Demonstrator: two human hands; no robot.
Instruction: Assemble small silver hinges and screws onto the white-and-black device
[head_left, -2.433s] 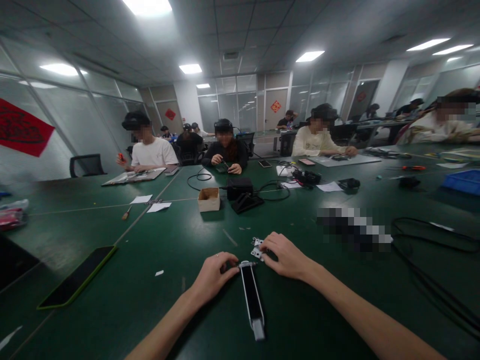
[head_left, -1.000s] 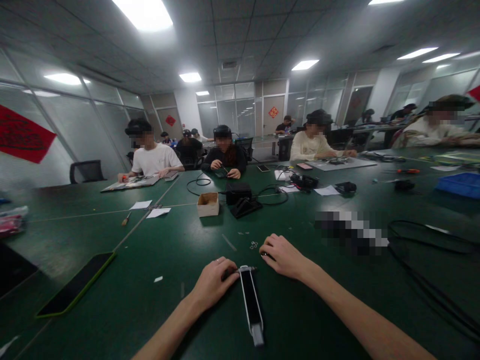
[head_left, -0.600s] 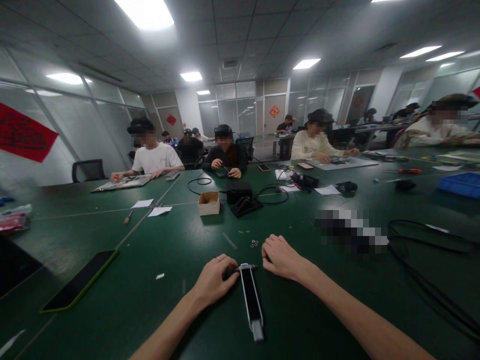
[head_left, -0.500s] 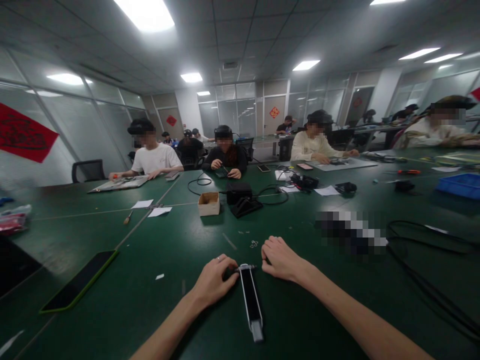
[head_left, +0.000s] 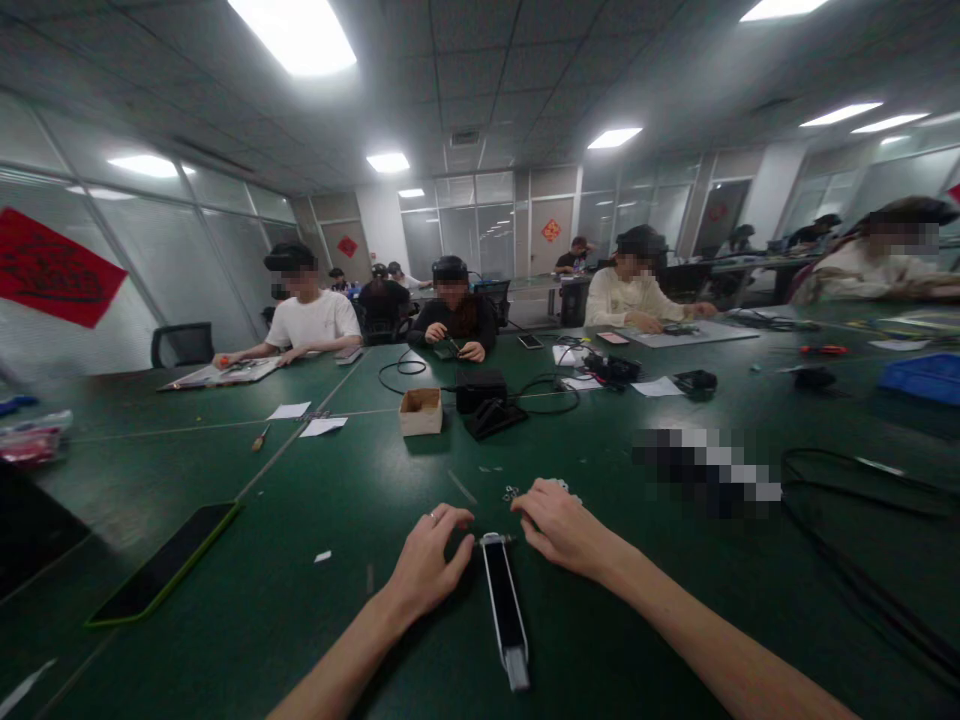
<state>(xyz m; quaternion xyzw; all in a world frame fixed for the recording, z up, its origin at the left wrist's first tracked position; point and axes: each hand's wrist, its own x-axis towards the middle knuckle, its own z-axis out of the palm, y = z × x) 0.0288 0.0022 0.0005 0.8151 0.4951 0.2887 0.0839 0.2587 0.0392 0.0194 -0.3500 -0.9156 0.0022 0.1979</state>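
Observation:
A long narrow piece (head_left: 505,600) lies on the green table between my hands, with a black flat face, a pale metal frame and a grey end towards me. A thin dark rod crosses its far end. My left hand (head_left: 433,553) rests just left of that end, fingers curved, thumb and forefinger apart, with nothing visible in it. My right hand (head_left: 562,525) lies to the right of the far end, fingers loosely bent and apart. Its fingertips are close to a few small shiny rings or nuts (head_left: 511,493). Small pale bits also show behind its knuckles.
A small open cardboard box (head_left: 421,413) and a black case (head_left: 480,390) stand farther off. At left lies a green-edged phone (head_left: 165,562). A pixelated object (head_left: 712,470) and black cables (head_left: 847,560) are at right, with a blue tray (head_left: 921,378) beyond. Several people sit across the table.
My left thumb and forefinger have come away from the rod at the piece's far end. My right fingers have spread and shifted slightly left, towards the small rings. The view has tilted a little.

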